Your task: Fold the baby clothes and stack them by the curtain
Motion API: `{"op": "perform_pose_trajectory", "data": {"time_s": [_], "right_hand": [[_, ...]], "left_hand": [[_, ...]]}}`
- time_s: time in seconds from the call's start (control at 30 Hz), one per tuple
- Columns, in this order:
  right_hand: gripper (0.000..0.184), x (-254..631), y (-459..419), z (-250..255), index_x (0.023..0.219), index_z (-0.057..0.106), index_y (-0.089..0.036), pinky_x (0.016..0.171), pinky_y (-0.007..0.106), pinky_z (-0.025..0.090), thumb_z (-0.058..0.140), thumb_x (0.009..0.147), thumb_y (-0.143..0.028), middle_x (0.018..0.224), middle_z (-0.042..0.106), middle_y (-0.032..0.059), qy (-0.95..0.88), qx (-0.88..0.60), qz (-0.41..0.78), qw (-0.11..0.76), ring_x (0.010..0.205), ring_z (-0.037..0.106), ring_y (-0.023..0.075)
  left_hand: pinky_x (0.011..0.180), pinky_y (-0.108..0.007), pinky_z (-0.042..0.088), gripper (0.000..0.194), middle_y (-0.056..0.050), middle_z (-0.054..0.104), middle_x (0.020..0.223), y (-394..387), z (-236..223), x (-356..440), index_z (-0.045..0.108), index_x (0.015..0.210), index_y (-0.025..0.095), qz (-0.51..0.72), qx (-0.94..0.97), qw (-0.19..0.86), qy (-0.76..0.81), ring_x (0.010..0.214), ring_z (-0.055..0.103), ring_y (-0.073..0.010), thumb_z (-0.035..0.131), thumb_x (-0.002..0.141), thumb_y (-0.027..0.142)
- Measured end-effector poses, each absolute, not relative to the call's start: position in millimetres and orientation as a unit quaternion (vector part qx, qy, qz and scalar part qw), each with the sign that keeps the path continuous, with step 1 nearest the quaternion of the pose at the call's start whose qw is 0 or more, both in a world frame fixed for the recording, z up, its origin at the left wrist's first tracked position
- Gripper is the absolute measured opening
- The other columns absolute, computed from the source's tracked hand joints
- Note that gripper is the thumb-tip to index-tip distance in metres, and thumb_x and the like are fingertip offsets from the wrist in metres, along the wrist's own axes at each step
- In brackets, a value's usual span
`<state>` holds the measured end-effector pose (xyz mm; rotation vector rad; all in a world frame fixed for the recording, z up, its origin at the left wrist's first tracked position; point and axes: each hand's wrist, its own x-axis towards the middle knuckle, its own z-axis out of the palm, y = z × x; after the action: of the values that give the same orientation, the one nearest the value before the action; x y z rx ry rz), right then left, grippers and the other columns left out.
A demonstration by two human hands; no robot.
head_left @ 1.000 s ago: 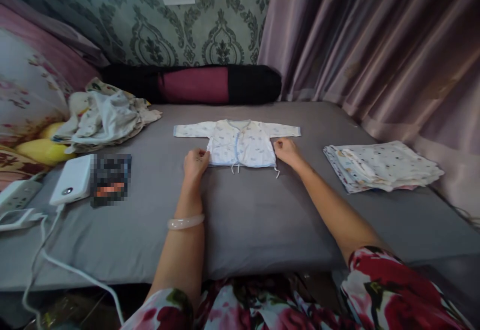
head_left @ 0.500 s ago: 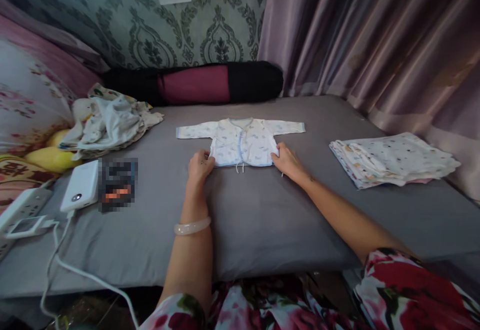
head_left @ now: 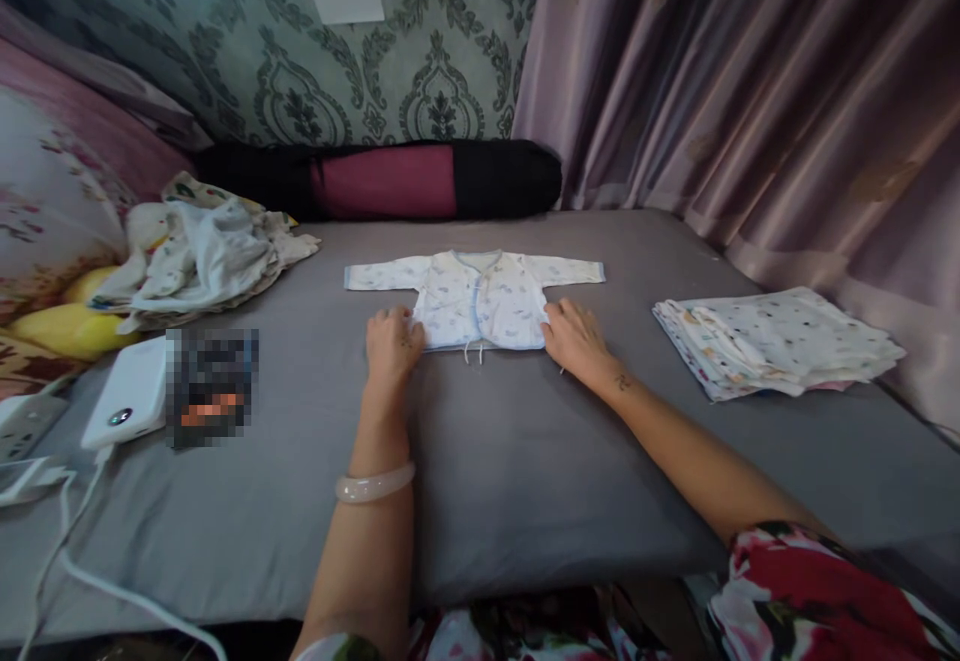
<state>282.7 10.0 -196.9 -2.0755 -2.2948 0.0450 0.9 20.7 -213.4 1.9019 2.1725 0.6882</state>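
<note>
A small white baby shirt [head_left: 480, 303] with blue trim and a faint print lies flat, sleeves spread out to both sides. Thin white ties hang from its lower hem. My left hand [head_left: 393, 343] is closed at the shirt's lower left side, fingers curled over the edge. At the lower right side my right hand [head_left: 576, 337] pinches the fabric between thumb and fingers. Parts of the fingertips of both hands are hidden.
A stack of folded baby clothes [head_left: 780, 341] lies to the right. At left are a rumpled clothes pile [head_left: 214, 256], a white power bank [head_left: 127, 396] with a cable, and a blurred-out item [head_left: 214, 386]. A black and maroon bolster [head_left: 382, 181] lines the wall.
The view has tilted up slightly, so everything sits a little lower in the picture. Both hands stay at the shirt's lower sides, and the shirt lies much the same.
</note>
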Motion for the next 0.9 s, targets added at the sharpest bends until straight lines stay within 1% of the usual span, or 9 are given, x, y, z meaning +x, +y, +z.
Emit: {"op": "perform_pose_trajectory", "data": {"time_s": [0.07,0.13,0.2,0.23,0.33,0.47,0.6,0.73,0.9], "right_hand": [[0.041,281,15,-201,0.125,0.057,-0.010,0.106,0.044,0.032,0.028,0.096,-0.017,0.135,0.053,0.0206,-0.789,-0.613,-0.003,0.042,0.128,0.047,0.0303],[0.046,277,22,-209,0.133,0.052,-0.007,0.113,0.043,0.025,0.025,0.096,-0.016,0.146,0.043,0.0198,-0.827,-0.559,0.014,0.058,0.138,0.035,0.0277],[0.049,274,27,-219,0.140,0.045,-0.006,0.116,0.042,0.021,0.027,0.098,-0.025,0.152,0.036,0.0190,-0.843,-0.532,0.043,0.067,0.144,0.025,0.0265],[0.052,272,28,-224,0.143,0.042,-0.006,0.117,0.042,0.021,0.028,0.099,-0.030,0.154,0.033,0.0186,-0.844,-0.529,0.056,0.066,0.145,0.022,0.0265],[0.062,269,29,-231,0.148,0.035,-0.006,0.118,0.043,0.018,0.025,0.099,-0.043,0.157,0.025,0.0177,-0.835,-0.542,0.082,0.051,0.147,0.018,0.0273],[0.068,269,31,-227,0.152,0.027,-0.008,0.119,0.043,0.013,0.022,0.099,-0.050,0.160,0.014,0.0162,-0.826,-0.553,0.111,0.012,0.148,0.011,0.0281],[0.065,263,48,-225,0.154,0.024,-0.015,0.119,0.045,0.010,0.022,0.099,-0.050,0.161,0.012,0.0131,-0.814,-0.568,0.120,-0.004,0.148,0.008,0.0283],[0.064,251,77,-229,0.155,0.022,-0.016,0.119,0.046,0.009,0.020,0.100,-0.049,0.161,0.012,0.0139,-0.809,-0.579,0.100,0.001,0.148,0.008,0.0285],[0.062,235,108,-231,0.155,0.022,-0.017,0.118,0.049,0.008,0.019,0.100,-0.047,0.162,0.013,0.0131,-0.793,-0.602,0.086,0.018,0.148,0.009,0.0292]], "left_hand": [[0.098,-0.041,0.041,0.029,-0.015,0.063,0.108,22,-211,19,0.062,0.108,0.015,0.279,0.678,0.037,0.679,0.108,0.056,-0.0278,0.049,0.087,0.031],[0.101,-0.042,0.041,0.029,-0.013,0.062,0.117,23,-211,42,0.062,0.109,0.018,0.309,0.739,0.041,0.597,0.114,0.054,-0.0264,0.043,0.092,0.033],[0.108,-0.044,0.036,0.030,-0.012,0.059,0.127,21,-215,65,0.062,0.111,0.020,0.302,0.790,0.054,0.531,0.125,0.048,-0.0256,0.039,0.094,0.029],[0.111,-0.047,0.033,0.032,-0.012,0.056,0.134,20,-218,74,0.062,0.115,0.020,0.282,0.807,0.061,0.516,0.133,0.042,-0.0262,0.037,0.095,0.028],[0.116,-0.052,0.024,0.040,-0.011,0.046,0.147,16,-229,89,0.054,0.129,0.020,0.204,0.811,0.091,0.541,0.143,0.030,-0.0288,0.037,0.094,0.027],[0.118,-0.052,0.020,0.048,-0.010,0.038,0.153,13,-234,88,0.044,0.142,0.020,0.146,0.796,0.123,0.574,0.145,0.026,-0.0295,0.033,0.095,0.029],[0.117,-0.059,0.015,0.052,-0.010,0.035,0.155,12,-232,87,0.039,0.146,0.020,0.138,0.788,0.140,0.583,0.146,0.023,-0.0310,0.032,0.096,0.031],[0.114,-0.068,0.008,0.052,-0.009,0.034,0.156,12,-230,89,0.038,0.146,0.025,0.137,0.780,0.157,0.590,0.146,0.021,-0.0329,0.033,0.095,0.032],[0.113,-0.070,0.008,0.052,-0.008,0.031,0.157,12,-228,90,0.038,0.147,0.025,0.130,0.777,0.169,0.592,0.147,0.018,-0.0337,0.033,0.095,0.032]]}}
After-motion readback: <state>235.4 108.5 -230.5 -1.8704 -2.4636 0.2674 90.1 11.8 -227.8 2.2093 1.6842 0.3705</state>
